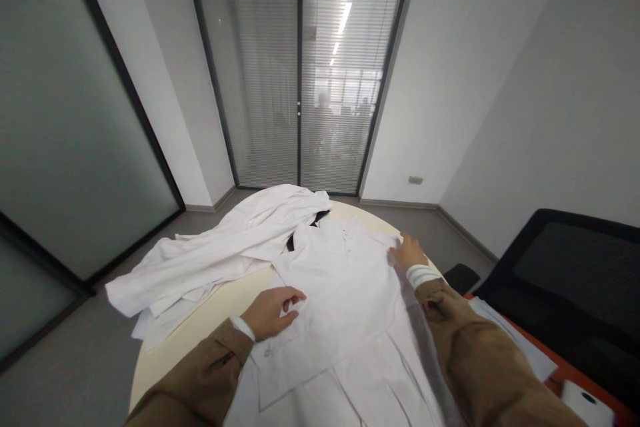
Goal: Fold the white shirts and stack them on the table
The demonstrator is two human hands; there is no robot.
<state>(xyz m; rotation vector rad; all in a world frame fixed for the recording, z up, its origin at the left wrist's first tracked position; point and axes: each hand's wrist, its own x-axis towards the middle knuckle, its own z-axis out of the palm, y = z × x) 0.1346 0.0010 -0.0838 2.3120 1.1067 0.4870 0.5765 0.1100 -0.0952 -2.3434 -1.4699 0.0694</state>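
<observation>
A white button-front shirt point(340, 300) lies spread on a round cream table point(185, 357), its collar or placket area near the middle and its lower part running toward me. My left hand point(273, 313) rests on the shirt's front with the fingers slightly curled, holding no visible fold. My right hand point(409, 252) lies at the shirt's far right edge, fingers spread on the cloth. A crumpled heap of white garments point(215, 257) sits to the left, with a dark piece of cloth point(311, 223) showing partly beneath it.
To the right stand a black mesh chair back point(565, 267) and an orange desk edge point(565, 367) bearing white papers point(515, 337) and a white device point(587, 403). A glass door with blinds point(300, 73) is ahead; a frosted glass wall point(65, 113) is left.
</observation>
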